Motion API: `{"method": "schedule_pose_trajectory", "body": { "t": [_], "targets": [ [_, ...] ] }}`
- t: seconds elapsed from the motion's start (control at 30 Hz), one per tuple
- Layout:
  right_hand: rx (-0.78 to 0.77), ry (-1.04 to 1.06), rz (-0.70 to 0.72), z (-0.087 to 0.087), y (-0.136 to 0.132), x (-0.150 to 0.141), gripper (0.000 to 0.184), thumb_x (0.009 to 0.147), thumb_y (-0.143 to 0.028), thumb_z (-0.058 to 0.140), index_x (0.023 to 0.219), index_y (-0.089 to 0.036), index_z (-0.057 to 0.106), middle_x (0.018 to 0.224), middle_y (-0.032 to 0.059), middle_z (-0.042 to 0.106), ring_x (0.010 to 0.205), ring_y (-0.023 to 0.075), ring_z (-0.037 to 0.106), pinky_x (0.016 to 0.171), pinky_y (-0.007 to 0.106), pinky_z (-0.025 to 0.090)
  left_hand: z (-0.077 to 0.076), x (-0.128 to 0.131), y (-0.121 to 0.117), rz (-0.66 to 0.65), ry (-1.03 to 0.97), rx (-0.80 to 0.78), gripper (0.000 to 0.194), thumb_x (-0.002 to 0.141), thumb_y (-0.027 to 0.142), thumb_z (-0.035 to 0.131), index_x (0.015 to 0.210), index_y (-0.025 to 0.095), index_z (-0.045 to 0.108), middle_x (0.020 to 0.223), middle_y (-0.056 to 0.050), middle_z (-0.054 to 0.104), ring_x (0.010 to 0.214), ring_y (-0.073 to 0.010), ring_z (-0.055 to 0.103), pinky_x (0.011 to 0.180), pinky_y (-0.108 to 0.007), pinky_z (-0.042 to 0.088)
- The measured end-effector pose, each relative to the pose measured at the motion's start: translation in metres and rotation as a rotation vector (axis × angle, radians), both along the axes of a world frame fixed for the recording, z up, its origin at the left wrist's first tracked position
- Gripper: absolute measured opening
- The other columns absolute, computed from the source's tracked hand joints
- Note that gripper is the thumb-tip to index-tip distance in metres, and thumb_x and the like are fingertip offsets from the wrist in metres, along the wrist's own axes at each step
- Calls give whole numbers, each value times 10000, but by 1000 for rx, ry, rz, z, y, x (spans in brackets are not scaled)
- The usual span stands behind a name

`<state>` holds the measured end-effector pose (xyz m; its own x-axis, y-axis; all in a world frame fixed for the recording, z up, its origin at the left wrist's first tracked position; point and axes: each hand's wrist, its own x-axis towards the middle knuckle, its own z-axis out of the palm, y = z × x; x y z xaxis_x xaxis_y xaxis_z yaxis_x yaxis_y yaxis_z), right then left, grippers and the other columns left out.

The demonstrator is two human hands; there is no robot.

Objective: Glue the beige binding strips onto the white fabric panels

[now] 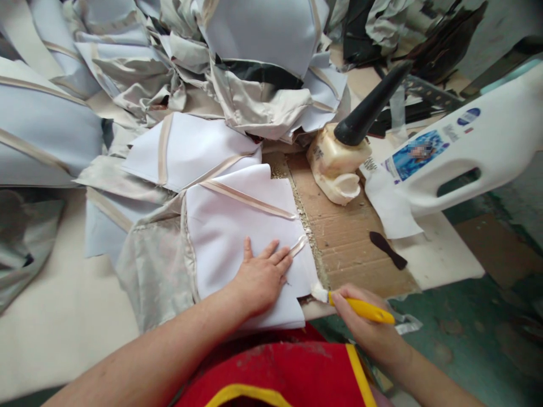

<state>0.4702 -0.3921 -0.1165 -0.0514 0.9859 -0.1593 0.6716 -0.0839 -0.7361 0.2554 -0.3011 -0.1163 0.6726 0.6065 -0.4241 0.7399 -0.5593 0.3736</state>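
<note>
A white fabric piece with beige tape strips lies at the table's near side, joined to crumpled greyish lining. My left hand rests flat on it, fingers spread. In my right hand is a brush with a yellow handle. Its white-coated bristles are at the fabric's lower right corner, at the edge of a cardboard sheet. Further back on the cardboard stands a cream-coloured, glue-crusted container, with a black, tapered, handle-like piece slanting up from it.
Several similar white pieces with lining are heaped at the back and left. A big white cut plastic jug leans at the right. A small dark flat piece lies on the cardboard. The table's edge runs along the right.
</note>
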Motion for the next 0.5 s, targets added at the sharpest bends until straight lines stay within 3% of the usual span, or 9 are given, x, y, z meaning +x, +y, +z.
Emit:
{"method": "schedule_pose_trajectory", "body": {
  "t": [0.13, 0.3, 0.4, 0.5],
  "targets": [
    [18, 0, -43, 1, -6, 2, 283, 889, -319, 432, 640, -220, 522, 591, -21, 546, 574, 145, 538, 567, 261, 386, 0, 1, 0, -1, 6, 16, 453, 909, 309, 339, 1359, 265, 370, 1444, -47, 331, 1357, -304, 184, 964, -742, -4],
    [28, -13, 37, 9, -2, 8, 300, 884, -302, 426, 609, -221, 513, 549, -22, 532, 525, 142, 525, 521, 261, 378, 0, 0, -1, -4, 2, 9, 446, 918, 311, 308, 1358, 265, 367, 1444, -44, 331, 1357, -295, 190, 947, -757, -1],
    [147, -22, -61, 18, 14, 9, 281, 867, -328, 461, 617, -226, 538, 557, -9, 546, 527, 152, 527, 521, 271, 383, -1, -1, -1, 3, -14, -2, 442, 917, 300, 308, 1354, 264, 365, 1448, -35, 322, 1352, -281, 207, 940, -764, -13],
    [177, 46, -76, 13, 43, 3, 244, 869, -348, 464, 691, -217, 567, 641, 25, 595, 610, 174, 560, 586, 287, 415, -1, 0, -1, 4, -11, 11, 443, 920, 304, 303, 1358, 260, 358, 1447, -39, 323, 1350, -280, 212, 949, -757, -4]
  ]
}}
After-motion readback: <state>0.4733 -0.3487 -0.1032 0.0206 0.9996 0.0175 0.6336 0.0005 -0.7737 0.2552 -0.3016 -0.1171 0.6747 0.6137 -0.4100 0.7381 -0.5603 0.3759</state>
